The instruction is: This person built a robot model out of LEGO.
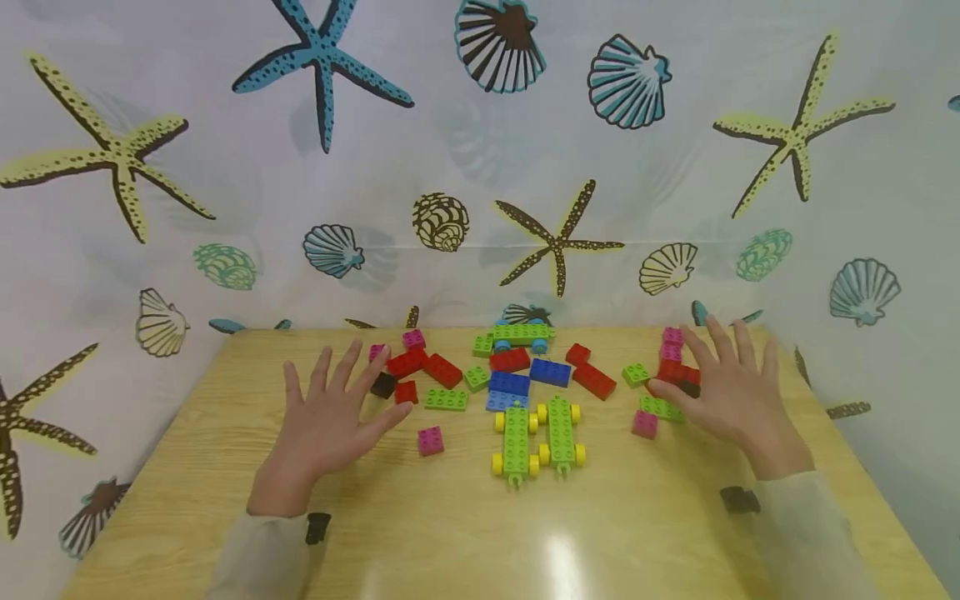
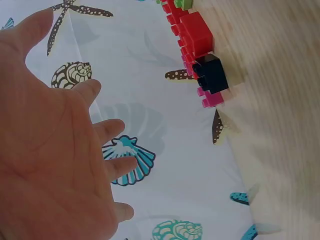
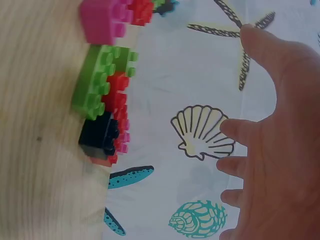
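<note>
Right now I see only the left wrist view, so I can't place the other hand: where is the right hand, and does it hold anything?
Observer: The right hand is spread over the bricks at the right side of the table, fingers straight. It grips nothing.
Operator: What lies between the two hands?
Observer: Two green wheeled bases with yellow wheels lie side by side in the middle.
Operator: Is anything loose near the left hand?
Observer: A single pink brick sits alone, just to the right of the thumb of the left hand.
</note>
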A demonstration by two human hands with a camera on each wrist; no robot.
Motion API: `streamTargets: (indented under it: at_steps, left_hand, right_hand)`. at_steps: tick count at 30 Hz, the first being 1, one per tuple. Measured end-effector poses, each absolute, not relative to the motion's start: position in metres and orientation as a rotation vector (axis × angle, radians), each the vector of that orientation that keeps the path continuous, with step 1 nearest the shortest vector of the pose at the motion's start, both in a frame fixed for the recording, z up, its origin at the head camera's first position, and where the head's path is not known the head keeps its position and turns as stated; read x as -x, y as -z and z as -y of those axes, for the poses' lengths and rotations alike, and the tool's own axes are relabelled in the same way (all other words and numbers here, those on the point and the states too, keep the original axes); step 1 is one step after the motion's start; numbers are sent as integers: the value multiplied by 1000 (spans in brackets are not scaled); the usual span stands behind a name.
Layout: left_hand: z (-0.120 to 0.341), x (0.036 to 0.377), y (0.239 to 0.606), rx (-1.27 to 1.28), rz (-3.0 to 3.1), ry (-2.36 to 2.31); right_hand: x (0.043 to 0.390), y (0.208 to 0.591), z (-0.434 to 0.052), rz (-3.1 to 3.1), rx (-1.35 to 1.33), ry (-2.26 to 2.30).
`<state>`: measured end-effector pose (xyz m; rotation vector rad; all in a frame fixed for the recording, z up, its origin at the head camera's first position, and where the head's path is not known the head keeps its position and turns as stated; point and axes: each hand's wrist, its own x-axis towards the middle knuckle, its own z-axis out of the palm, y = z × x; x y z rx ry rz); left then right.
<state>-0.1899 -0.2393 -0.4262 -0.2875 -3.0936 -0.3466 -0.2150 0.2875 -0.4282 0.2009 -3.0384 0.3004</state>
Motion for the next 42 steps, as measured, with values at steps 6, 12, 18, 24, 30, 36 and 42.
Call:
streamTargets:
  at_steps: [6,12,18,24,30,36,42]
  left_hand:
    - [228,196,431,393,3104,342]
    - [203,201,449,632,3074,341]
    - [179,206,457,867,3106,483]
    - [164,212,468,982,3140,550]
    - [150,212,471,1017,3167,633]
    - [142,211,468,979,3210,679]
    - [138,214,469,971,3225,758]
  right_hand:
    - [215,428,-280,3046,-301,-283]
    - [221,440,-244,3049,-532,-342]
    - [223,458,-207,3045,-707,-443]
    - [216,461,-173,3064,-794,-442]
    - [210,464,-150,3099,-854,-605]
    - [207,468,-140,3092,-884,-820]
    - [206,476,-135,3096,-858,-867]
